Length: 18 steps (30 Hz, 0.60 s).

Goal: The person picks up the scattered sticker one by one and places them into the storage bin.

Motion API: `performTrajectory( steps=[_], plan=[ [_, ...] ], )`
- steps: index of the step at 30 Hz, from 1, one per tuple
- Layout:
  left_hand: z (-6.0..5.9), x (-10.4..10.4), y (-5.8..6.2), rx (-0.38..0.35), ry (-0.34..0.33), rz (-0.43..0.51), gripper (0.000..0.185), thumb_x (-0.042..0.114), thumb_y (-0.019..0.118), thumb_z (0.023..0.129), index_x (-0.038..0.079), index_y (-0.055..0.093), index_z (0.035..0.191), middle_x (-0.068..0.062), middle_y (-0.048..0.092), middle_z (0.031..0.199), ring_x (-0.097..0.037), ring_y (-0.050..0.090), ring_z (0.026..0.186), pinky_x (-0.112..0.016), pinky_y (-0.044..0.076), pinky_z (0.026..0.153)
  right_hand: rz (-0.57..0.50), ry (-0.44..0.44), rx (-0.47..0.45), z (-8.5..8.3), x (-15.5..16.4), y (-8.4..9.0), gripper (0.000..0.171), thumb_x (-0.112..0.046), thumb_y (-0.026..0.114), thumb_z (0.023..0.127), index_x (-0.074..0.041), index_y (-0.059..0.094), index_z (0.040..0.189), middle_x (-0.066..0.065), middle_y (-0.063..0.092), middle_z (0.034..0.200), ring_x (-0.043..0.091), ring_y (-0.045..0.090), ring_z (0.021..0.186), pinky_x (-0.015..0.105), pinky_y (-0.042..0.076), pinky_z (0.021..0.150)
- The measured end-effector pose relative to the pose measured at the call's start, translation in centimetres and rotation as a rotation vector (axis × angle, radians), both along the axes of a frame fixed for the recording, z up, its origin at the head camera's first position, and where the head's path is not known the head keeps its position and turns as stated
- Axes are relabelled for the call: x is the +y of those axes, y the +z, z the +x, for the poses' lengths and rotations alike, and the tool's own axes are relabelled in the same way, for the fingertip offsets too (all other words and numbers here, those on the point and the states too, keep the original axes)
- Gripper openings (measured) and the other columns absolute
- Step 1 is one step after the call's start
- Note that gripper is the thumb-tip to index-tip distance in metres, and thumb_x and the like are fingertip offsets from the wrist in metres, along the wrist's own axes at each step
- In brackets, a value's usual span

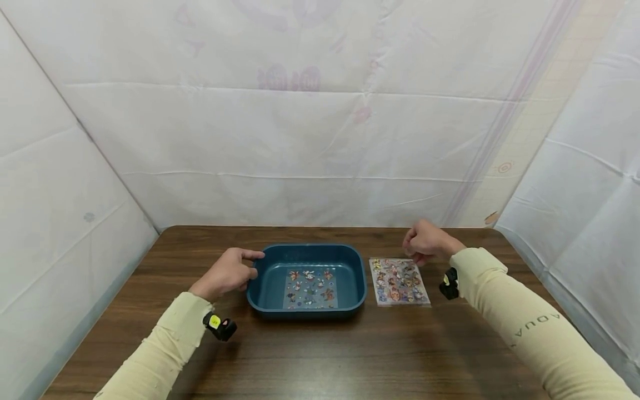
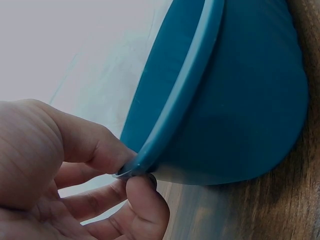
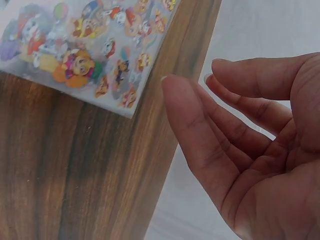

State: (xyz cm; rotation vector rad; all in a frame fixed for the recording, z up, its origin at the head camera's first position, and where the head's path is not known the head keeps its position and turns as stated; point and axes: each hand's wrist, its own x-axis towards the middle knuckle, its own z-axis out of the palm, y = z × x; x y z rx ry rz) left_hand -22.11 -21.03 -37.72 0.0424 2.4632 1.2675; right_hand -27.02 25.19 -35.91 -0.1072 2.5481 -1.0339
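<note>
My left hand pinches the rim of a dark blue plastic basin at its left end. In the left wrist view, thumb and finger close on the rim of the basin. A clear sticker sheet with small cartoon figures lies flat on the basin floor. To the right of the basin is a stack of cartoon sticker sheets. My right hand hovers at the far right corner of this stack. In the right wrist view its fingers are loosely bent, apart from the stack, and hold nothing.
The brown wood-grain table carries the basin and the stack near its far side. White sheeting hangs behind the table and on both sides. Each wrist wears a small black camera.
</note>
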Motion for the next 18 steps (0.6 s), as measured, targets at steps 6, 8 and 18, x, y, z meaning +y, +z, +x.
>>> performTrajectory(
  steps=[6, 8, 18],
  plan=[
    [0.0, 0.0, 0.0, 0.001, -0.001, 0.001, 0.056, -0.003, 0.054, 0.094, 0.003, 0.055, 0.15, 0.004, 0.031, 0.054, -0.013, 0.033, 0.045, -0.031, 0.041, 0.055, 0.016, 0.004, 0.015, 0.2, 0.5, -0.5, 0.023, -0.001, 0.06, 0.096, 0.012, 0.07, 0.113, 0.022, 0.072, 0.091, 0.018, 0.067, 0.068, 0.036, 0.063, 0.066],
    [0.0, 0.0, 0.0, 0.002, -0.003, 0.002, 0.056, -0.003, 0.054, 0.094, 0.003, 0.055, 0.15, 0.005, 0.03, 0.053, -0.013, 0.032, 0.045, -0.031, 0.041, 0.055, 0.014, 0.017, 0.033, 0.2, 0.7, -0.6, 0.024, -0.001, 0.061, 0.095, 0.012, 0.07, 0.113, 0.022, 0.073, 0.09, 0.019, 0.068, 0.069, 0.038, 0.063, 0.068],
    [0.1, 0.0, -0.1, 0.007, -0.011, 0.017, 0.056, -0.003, 0.053, 0.095, 0.002, 0.054, 0.15, 0.004, 0.029, 0.054, -0.012, 0.03, 0.045, -0.031, 0.039, 0.054, -0.02, 0.083, 0.111, 0.1, 1.9, -2.0, 0.026, 0.002, 0.064, 0.092, 0.014, 0.071, 0.114, 0.028, 0.074, 0.104, 0.022, 0.073, 0.079, 0.04, 0.064, 0.073]
  ],
)
